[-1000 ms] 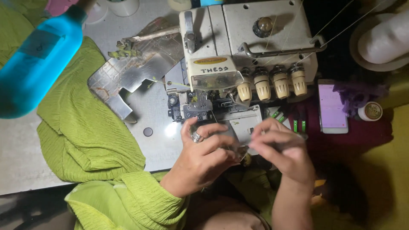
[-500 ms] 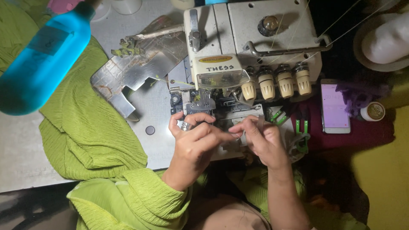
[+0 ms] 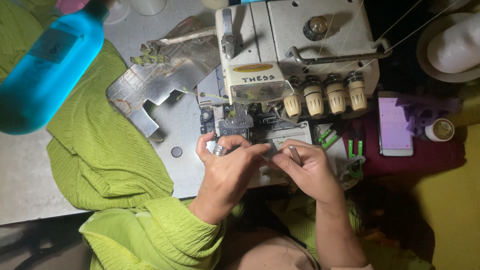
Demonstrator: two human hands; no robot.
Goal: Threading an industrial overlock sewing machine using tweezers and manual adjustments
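A small grey part (image 3: 272, 150) is pinched between the fingers of the left hand (image 3: 227, 172) and the right hand (image 3: 305, 170), just in front of the sewing machine (image 3: 280, 55). Green fabric (image 3: 100, 155) is draped over the desk's (image 3: 25, 185) front edge.

Greens, cream and one bright blue around my hands

Left of my left hand (image 3: 227, 172), with its silver ring (image 3: 218, 150), lies crinkled lime-green cloth (image 3: 100, 155); beyond it a translucent blue bottle (image 3: 47, 75). Above my fingers stands the cream-grey sewing machine (image 3: 295, 50) with pale yellow knobs (image 3: 325, 96). Right of my right hand (image 3: 305, 170): green-handled snips (image 3: 355, 155), a pink-lit phone (image 3: 394, 122), maroon fabric (image 3: 430, 157).
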